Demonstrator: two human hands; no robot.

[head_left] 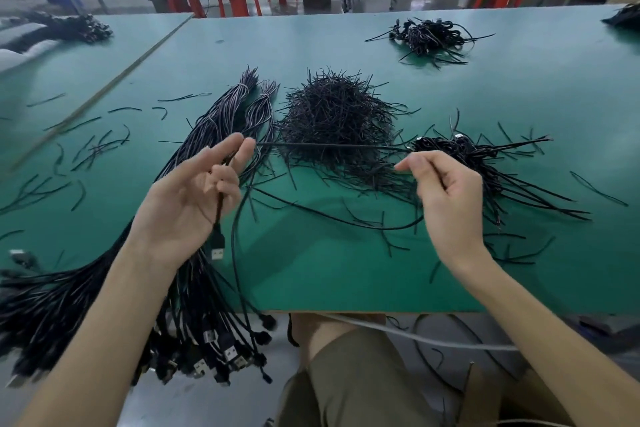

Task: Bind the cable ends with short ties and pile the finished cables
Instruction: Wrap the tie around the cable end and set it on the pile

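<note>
My left hand (194, 198) is raised palm-up over the green table (311, 270) and pinches a black cable (329, 146) between thumb and fingers. The cable's USB plug (217, 246) hangs below the palm. My right hand (446, 191) pinches the same cable farther along, so a stretch runs taut between both hands and a loop sags beneath. Behind the hands lies a heap of short black ties (332, 114). A pile of bound cables (460, 152) lies just right of my right hand.
A thick bundle of unbound USB cables (194, 322) runs from the table's middle over the near edge at the left. Another cable pile (429, 36) lies far right. Loose ties are scattered across the left side. Red stools stand beyond the table.
</note>
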